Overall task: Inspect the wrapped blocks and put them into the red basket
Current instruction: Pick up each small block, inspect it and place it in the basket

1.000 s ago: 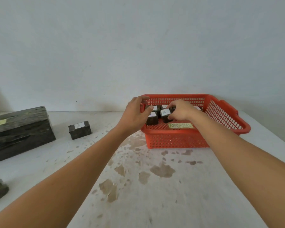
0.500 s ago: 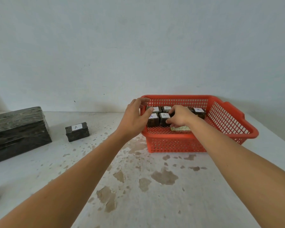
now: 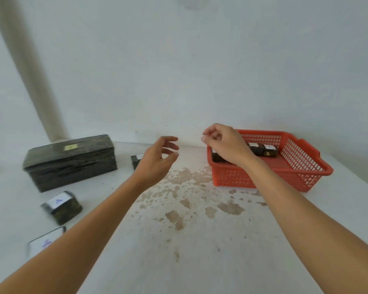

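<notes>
The red basket (image 3: 302, 164) stands at the right of the table with several dark wrapped blocks (image 3: 263, 150) inside, each with a white label. My right hand (image 3: 223, 145) hovers over the basket's left end, fingers loosely curled, holding nothing. My left hand (image 3: 157, 160) hangs in the air left of the basket, fingers relaxed and empty. Behind it a small wrapped block (image 3: 136, 160) sits on the table, partly hidden. Another wrapped block (image 3: 62, 205) lies at the near left, and a third (image 3: 45, 242) shows beside my left forearm.
A large dark wrapped box (image 3: 70, 162) with a yellow label stands at the left back. The white table (image 3: 189, 240) has brown stains in the middle. A plain wall rises right behind the table.
Both hands have lifted out of and away from the basket; my left hand has moved left. The view has swung left, bringing the near-left blocks into sight.
</notes>
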